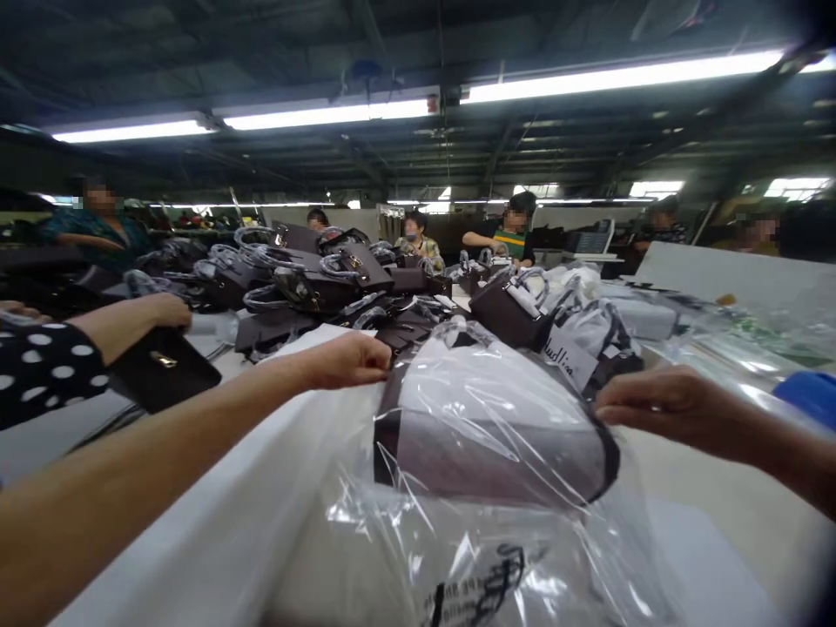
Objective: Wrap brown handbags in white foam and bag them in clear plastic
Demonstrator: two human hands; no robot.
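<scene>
In front of me lies a dark brown handbag (385, 435) with white wrapping over its front, inside a clear plastic bag (457, 544) that bears black print. The loose lower part of the plastic spreads toward me over the table. My left hand (356, 359) is closed at the upper left edge of the handbag, pinching the plastic. On the opposite side, my right hand (666, 402) has its fingers pressed together on the plastic at the handbag's right edge. The fingertips of both hands are partly hidden. A white card with handwriting (569, 357) lies just behind the handbag.
At left, a co-worker's hand in a polka-dot sleeve (56, 370) touches a small dark bag (163, 370). Handbags with wrapped handles (320, 279) pile up across the table. Clear plastic (738, 348) and a blue object (810, 396) lie at right. Several people work beyond.
</scene>
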